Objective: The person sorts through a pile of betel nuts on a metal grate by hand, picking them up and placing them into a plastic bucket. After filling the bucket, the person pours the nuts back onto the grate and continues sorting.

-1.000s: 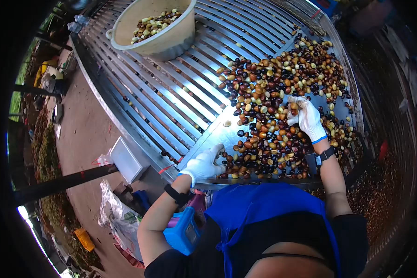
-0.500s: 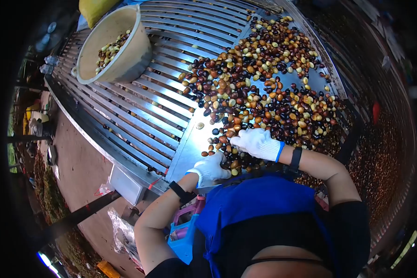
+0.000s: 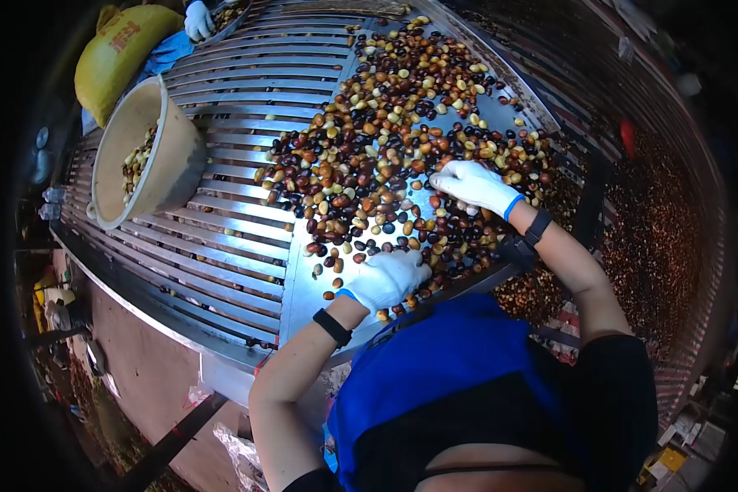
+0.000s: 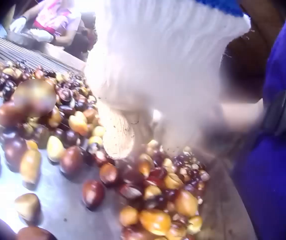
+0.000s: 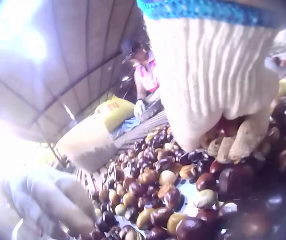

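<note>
Head view: where are the hands, and what's near them?

– Both gloved in white. Left hand [image 3: 388,279] is low over the counter [image 3: 303,287], nuts [image 3: 369,152] close about its fingers. Right hand [image 3: 474,184] is farther out, over the spread.

State of the fingers?

– Right wrist view: right fingers curl round a dark reddish nut [image 5: 229,126], tips down among others. Left wrist view: thumb [image 4: 118,137] straight, pointing down beside nuts; other left fingers blurred, can't tell whether they grip anything.

Loose nuts?

– Under and around the right fingers, between the two hands, and a broad mass ahead of both. A few strays on bare metal left of the left fingers.

Farther off?

– Beyond the left fingers, slats [image 3: 221,266], then a pale tub [image 3: 180,164] with nuts inside; yellow sack [image 3: 127,53] just behind it.
</note>
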`<state>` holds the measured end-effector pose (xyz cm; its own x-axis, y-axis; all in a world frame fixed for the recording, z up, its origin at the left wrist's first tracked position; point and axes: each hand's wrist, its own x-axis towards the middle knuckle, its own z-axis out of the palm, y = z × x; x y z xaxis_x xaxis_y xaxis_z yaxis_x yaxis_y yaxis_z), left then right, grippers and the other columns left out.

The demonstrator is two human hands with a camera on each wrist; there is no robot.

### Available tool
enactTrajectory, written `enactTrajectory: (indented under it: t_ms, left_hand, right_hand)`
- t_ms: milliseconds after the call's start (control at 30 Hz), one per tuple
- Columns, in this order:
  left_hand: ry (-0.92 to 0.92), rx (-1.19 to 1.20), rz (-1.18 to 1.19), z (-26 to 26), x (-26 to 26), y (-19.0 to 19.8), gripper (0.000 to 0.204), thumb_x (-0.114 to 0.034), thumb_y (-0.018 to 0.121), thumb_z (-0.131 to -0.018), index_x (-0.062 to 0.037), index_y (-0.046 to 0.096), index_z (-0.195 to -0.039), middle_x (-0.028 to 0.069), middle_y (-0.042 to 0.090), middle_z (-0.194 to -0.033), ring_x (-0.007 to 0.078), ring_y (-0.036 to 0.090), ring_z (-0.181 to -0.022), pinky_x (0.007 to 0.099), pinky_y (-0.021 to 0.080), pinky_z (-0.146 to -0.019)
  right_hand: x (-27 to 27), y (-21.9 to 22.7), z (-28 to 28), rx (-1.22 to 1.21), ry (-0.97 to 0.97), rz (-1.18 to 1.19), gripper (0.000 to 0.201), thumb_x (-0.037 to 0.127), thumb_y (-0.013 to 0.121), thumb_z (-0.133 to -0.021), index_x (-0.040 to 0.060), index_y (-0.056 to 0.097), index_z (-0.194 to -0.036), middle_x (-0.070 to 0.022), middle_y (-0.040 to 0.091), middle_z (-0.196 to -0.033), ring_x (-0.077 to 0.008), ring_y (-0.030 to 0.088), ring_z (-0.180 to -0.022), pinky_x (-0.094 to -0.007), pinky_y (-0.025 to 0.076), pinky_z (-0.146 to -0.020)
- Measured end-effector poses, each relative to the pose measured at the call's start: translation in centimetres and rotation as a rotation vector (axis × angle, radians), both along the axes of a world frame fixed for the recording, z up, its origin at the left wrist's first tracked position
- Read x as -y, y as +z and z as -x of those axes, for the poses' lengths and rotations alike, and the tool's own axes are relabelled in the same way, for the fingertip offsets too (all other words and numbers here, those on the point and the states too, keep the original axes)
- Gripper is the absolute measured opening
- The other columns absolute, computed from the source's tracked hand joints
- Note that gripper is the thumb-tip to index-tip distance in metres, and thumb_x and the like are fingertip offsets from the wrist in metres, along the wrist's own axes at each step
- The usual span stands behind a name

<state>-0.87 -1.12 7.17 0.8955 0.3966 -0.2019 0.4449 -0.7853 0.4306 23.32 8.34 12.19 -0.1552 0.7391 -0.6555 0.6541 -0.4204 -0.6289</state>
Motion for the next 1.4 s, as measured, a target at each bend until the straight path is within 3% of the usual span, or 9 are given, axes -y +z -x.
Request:
enactTrajectory:
  t_ms: [233,467,533,567,700,933,1100,1167,1400]
  left_hand:
    - [-0.087,-0.016,-0.183,-2.3,0.5,-1.4,0.013,-0.013,0.057,-0.087,-0.0094,0.066,-0.096,0.0110,0.060,-0.094,0.0258,0.068,-0.081,0.0386,0.056,-0.061]
    - [-0.136,-0.030,-0.192,-0.5,0.6,-1.9,0.021,-0.011,0.059,-0.085,-0.0092,0.063,-0.106,0.0126,0.061,-0.096,0.0290,0.069,-0.081,0.0408,0.058,-0.063]
    - [-0.117,-0.035,-0.195,-0.1,0.8,-1.9,0.019,-0.010,0.061,-0.083,-0.0087,0.062,-0.102,0.0138,0.061,-0.092,0.0282,0.069,-0.077,0.0400,0.057,-0.061]
    - [-0.120,-0.033,-0.197,0.1,0.9,-1.9,0.019,-0.010,0.061,-0.083,-0.0087,0.062,-0.102,0.0138,0.061,-0.092,0.0282,0.069,-0.077,0.0400,0.057,-0.061]
    - [-0.156,-0.147,-0.273,0.3,1.2,-1.7,0.013,-0.010,0.061,-0.082,-0.0085,0.060,-0.094,0.0128,0.060,-0.088,0.0263,0.069,-0.073,0.0375,0.056,-0.055]
    - [-0.057,-0.030,0.167,0.2,0.7,-0.8,0.013,-0.012,0.064,-0.082,-0.0118,0.063,-0.095,0.0095,0.062,-0.087,0.0238,0.068,-0.069,0.0353,0.054,-0.056]
    - [0.111,-0.343,0.621,-1.8,1.1,0.3,0.021,-0.035,0.057,-0.099,-0.0181,0.067,-0.107,0.0104,0.063,-0.087,0.0279,0.069,-0.072,0.0366,0.053,-0.056]
    - [-0.245,-0.197,-0.023,-1.9,1.6,-1.2,0.027,-0.024,0.056,-0.097,-0.0201,0.066,-0.121,0.0129,0.066,-0.096,0.0309,0.070,-0.078,0.0429,0.055,-0.063]
    - [0.135,-0.141,-0.205,-2.5,-2.5,0.1,0.041,-0.021,0.062,-0.093,-0.0255,0.062,-0.133,0.0170,0.060,-0.095,0.0341,0.067,-0.082,0.0444,0.055,-0.066]
  right_hand:
    - [6.8,-1.2,-1.8,-0.085,0.585,0.124,0.045,0.031,0.063,-0.092,0.0108,0.063,-0.132,-0.0078,0.070,-0.090,-0.0124,0.063,-0.057,-0.0290,0.055,-0.051]
    - [4.5,-3.6,-6.3,0.050,0.079,-0.110,0.031,0.017,0.060,-0.094,0.0180,0.070,-0.123,-0.0046,0.071,-0.088,-0.0107,0.064,-0.062,-0.0269,0.053,-0.056]
    - [4.5,-3.3,-5.7,0.046,0.259,-0.809,0.024,0.019,0.064,-0.092,0.0142,0.073,-0.114,-0.0047,0.074,-0.097,-0.0150,0.065,-0.059,-0.0316,0.054,-0.061]
    - [5.7,-2.3,-6.8,0.033,0.090,-0.303,0.026,0.025,0.067,-0.090,0.0144,0.074,-0.112,-0.0035,0.074,-0.097,-0.0140,0.064,-0.058,-0.0302,0.052,-0.056]
    - [6.8,1.3,-7.2,-0.020,0.041,-0.181,0.032,0.036,0.074,-0.087,0.0112,0.075,-0.106,-0.0030,0.071,-0.082,-0.0104,0.057,-0.051,-0.0267,0.046,-0.046]
    - [9.3,0.5,-7.9,0.148,0.185,-0.049,0.028,0.042,0.074,-0.084,0.0171,0.075,-0.097,-0.0022,0.069,-0.074,-0.0127,0.060,-0.051,-0.0298,0.048,-0.052]
    - [11.3,-4.9,-4.0,0.421,0.622,-0.570,0.019,0.023,0.065,-0.079,0.0086,0.070,-0.090,-0.0140,0.066,-0.087,-0.0332,0.070,-0.076,-0.0466,0.054,-0.058]
    - [11.2,-6.6,-3.1,0.471,0.645,-0.632,0.019,0.021,0.064,-0.079,0.0058,0.067,-0.091,-0.0170,0.066,-0.089,-0.0349,0.070,-0.074,-0.0487,0.053,-0.053]
    - [6.9,-6.1,-7.2,0.040,0.024,-0.441,0.026,0.025,0.054,-0.093,0.0019,0.067,-0.093,-0.0149,0.066,-0.083,-0.0254,0.068,-0.076,-0.0376,0.054,-0.066]
